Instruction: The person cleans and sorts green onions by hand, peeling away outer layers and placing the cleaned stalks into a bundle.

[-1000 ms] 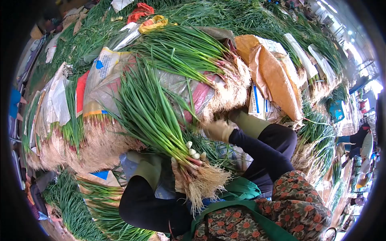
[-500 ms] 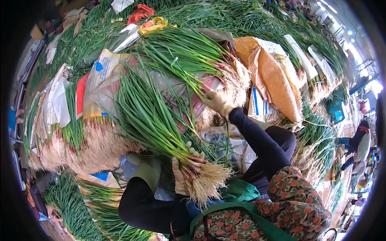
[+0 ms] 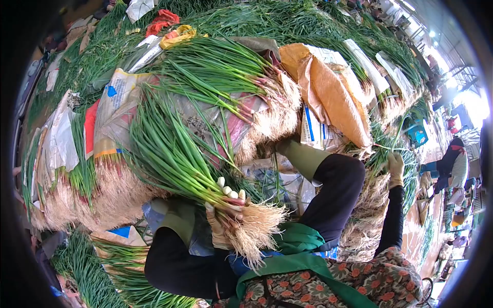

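My left hand (image 3: 218, 228), in a pale glove, is wrapped around a thick bunch of green onions (image 3: 177, 154) just above my lap. Their leaves point up and left, while the stringy pale roots (image 3: 257, 226) hang out to the right. White fingertips show over the reddish stem ends. Far out to the right, my gloved right hand (image 3: 395, 168) is closed beside a heap of loose onion leaves and roots (image 3: 377, 192). A thin pale-green stalk (image 3: 400, 131) shows at its fingers; its full length is hard to make out.
Ahead lies another pile of green onions (image 3: 221, 72), roots to the right, on plastic sacks. An orange-brown sack (image 3: 328, 97) covers bundles beyond it. Covered bundles (image 3: 118, 185) line the left. A person (image 3: 454, 164) and a teal basket (image 3: 417, 134) are at the right.
My right hand has left the stems of the pile ahead and swung far right, with the arm stretched out. My left hand still holds the bunch. The view has shifted slightly.
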The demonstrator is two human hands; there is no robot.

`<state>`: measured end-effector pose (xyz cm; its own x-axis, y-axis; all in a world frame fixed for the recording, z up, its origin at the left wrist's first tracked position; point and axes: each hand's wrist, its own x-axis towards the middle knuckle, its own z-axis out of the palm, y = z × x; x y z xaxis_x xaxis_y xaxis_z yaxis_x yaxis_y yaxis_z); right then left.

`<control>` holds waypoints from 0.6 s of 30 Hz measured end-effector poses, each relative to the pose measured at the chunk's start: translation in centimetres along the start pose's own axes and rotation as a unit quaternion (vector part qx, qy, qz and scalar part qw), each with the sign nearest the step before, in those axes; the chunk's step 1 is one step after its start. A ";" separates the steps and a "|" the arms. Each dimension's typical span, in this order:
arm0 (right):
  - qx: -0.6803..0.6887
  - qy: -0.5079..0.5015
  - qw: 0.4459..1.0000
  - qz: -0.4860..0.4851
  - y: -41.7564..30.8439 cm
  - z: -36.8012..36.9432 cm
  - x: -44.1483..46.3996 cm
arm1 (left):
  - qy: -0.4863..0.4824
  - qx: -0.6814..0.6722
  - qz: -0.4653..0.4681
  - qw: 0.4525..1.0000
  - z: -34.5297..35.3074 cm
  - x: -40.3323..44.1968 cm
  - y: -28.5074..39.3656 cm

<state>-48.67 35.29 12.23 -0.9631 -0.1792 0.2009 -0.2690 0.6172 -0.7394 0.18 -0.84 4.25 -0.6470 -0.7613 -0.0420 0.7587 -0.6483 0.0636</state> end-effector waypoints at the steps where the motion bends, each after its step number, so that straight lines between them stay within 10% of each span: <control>1: 0.078 0.047 0.992 0.086 -1.8 -0.6 -1.9 | -0.013 -0.016 -0.009 1.000 -0.3 -0.1 0.3; 7: 0.092 -0.161 0.981 -0.064 -15.9 9.1 -6.8 | 0.001 -0.042 -0.028 0.999 -2.3 0.1 0.5; 13: 0.041 -0.597 0.801 0.004 -22.5 34.4 -20.0 | 0.002 -0.031 -0.034 0.999 -1.7 0.0 0.6; 18: -0.102 -0.511 0.847 -0.109 -19.5 44.0 -25.5 | 0.021 -0.039 -0.060 0.997 -4.1 -0.3 1.0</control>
<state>-18.52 -5.85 -6.71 -0.4087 -0.8106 -0.4193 -0.5354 0.5851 -0.6091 1.45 -1.31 0.25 -0.7305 -0.6775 -0.0862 0.6812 -0.7318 -0.0214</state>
